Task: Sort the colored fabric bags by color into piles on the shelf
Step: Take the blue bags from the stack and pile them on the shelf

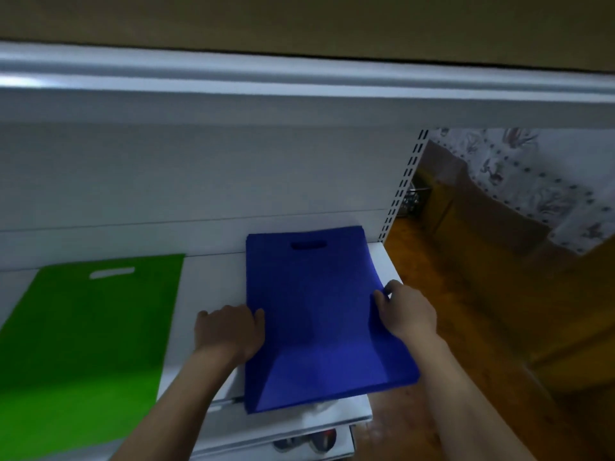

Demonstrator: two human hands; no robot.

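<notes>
A stack of blue fabric bags [312, 294] with a cut-out handle lies on the white shelf [213, 281] at its right end, its near end hanging past the shelf's front edge. My left hand [229, 331] grips the stack's left edge, thumb on top. My right hand [407, 311] pinches the right edge, which curls upward. A green fabric bag [90, 324] with a cut-out handle lies flat on the shelf at the left, apart from the blue stack.
A white shelf board [299, 81] overhangs above. A slotted upright [402, 184] marks the shelf's right end. Beyond it are an orange-brown floor [466, 294], cardboard and a patterned cloth [539, 181]. A lower shelf [309, 440] holds dark items.
</notes>
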